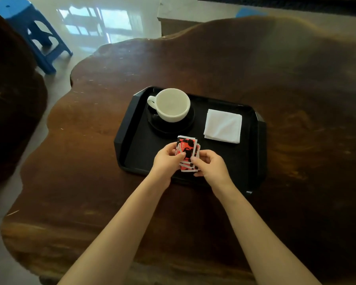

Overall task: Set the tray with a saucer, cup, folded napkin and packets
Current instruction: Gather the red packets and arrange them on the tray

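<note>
A black tray (130, 128) lies on the dark wooden table (86, 140). At its far left a white cup (171, 105) stands empty on a black saucer (185, 124), handle to the left. A folded white napkin (223, 126) lies flat at the tray's far right. Over the tray's near middle, my left hand (165, 160) and my right hand (211, 165) both grip a small stack of red, black and white packets (187, 149). The stack's lower part is hidden behind my fingers.
The table has a wavy, irregular edge at the left and far side. A blue plastic stool (29, 27) stands on the shiny floor at the far left. A dark rounded object (10, 99) sits left of the table.
</note>
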